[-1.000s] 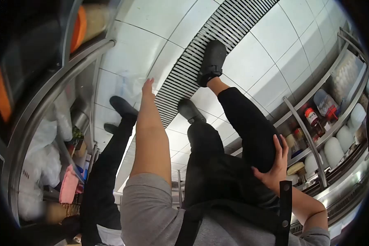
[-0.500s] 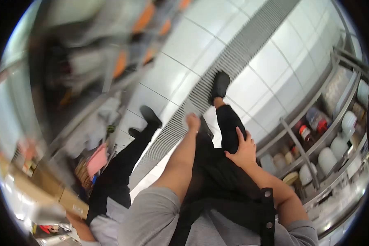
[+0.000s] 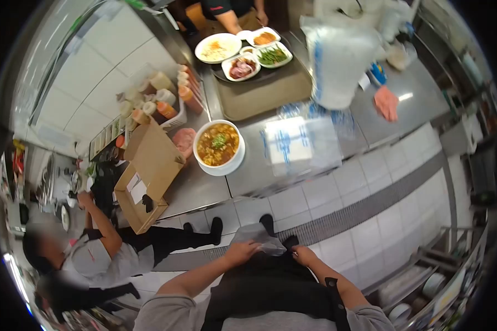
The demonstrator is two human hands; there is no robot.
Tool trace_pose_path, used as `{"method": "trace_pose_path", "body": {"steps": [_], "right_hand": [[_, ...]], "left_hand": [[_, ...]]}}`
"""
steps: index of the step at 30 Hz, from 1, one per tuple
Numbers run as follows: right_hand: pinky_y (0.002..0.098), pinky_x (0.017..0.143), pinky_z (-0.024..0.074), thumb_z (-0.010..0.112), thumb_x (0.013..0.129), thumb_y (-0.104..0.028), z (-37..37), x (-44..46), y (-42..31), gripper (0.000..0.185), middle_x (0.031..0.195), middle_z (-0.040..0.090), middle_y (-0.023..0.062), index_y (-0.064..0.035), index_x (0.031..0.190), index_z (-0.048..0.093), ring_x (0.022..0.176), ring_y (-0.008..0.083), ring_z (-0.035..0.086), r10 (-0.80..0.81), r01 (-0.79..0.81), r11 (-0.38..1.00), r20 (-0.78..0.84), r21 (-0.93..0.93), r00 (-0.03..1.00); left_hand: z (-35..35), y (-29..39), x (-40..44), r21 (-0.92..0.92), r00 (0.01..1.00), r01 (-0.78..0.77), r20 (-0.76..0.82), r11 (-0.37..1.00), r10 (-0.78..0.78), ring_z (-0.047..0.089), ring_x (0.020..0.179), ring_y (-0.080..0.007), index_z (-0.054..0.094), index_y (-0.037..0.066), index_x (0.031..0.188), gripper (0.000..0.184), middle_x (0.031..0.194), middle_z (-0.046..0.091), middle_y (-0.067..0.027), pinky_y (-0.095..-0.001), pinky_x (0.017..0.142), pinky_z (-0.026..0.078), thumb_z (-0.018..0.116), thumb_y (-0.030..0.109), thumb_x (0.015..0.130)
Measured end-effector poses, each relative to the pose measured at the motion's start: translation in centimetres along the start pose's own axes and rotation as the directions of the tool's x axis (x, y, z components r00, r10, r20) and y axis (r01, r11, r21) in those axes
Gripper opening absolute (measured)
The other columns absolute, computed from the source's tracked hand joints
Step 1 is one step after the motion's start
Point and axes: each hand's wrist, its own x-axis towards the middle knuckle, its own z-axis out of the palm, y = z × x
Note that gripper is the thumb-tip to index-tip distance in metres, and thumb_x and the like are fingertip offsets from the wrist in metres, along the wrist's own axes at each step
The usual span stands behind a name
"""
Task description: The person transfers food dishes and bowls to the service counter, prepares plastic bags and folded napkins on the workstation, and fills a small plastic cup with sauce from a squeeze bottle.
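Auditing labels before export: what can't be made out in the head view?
Head view:
Right hand: too small, blurred to tell if its grip has the plastic bag.
Plastic-wrapped packet: blue print too blurred to read.
Person at top: head cut off by frame edge.

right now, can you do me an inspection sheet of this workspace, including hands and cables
Surface: stainless-steel counter, bearing a white soup bowl and a brown serving tray
Job's things: clear plastic bag, held off the counter
Clutter: open cardboard box, squeeze bottles, salmon-pink cloth
Hands: left hand grips the bag; right hand beside it, contact unclear
Cables: apparent dark cord at top of view
Surroundings: co-worker at left, slotted floor drain
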Motion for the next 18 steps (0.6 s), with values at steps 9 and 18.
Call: {"method": "trace_pose_path", "body": {"steps": [9,18], "right_hand": [[0.0382,0.073,0.0466,0.060,0.089,-0.006,-34.7,5.0,2.2,0.028,0.098,0.054,0.0141,-0.0012,0.117,0.058,0.084,0.0255,0.054,0.252,-0.006,0.967,-0.962,0.253,0.107],[0.0431,0.101,0.0427,0.065,0.083,-0.035,-59.8,10.2,12.5,0.053,0.130,0.059,0.0129,-0.0118,0.130,0.058,0.121,0.0308,0.053,-0.366,-0.511,0.740,-0.899,-0.437,0.238]], "left_hand": [[-12.9,5.9,11.9,-0.146,0.936,-0.215,-0.315,0.966,0.161,0.064,0.076,-0.0305,0.063,0.017,0.122,0.037,0.090,0.061,-0.0074,-0.0384,0.064,0.052,0.060,0.005,0.087],[-25.6,9.1,23.7,-0.470,0.783,-0.481,-0.610,0.740,0.121,0.065,0.066,-0.0168,0.070,0.006,0.103,0.018,0.074,0.066,-0.0120,-0.0295,0.062,0.049,0.063,0.003,0.086]]}}
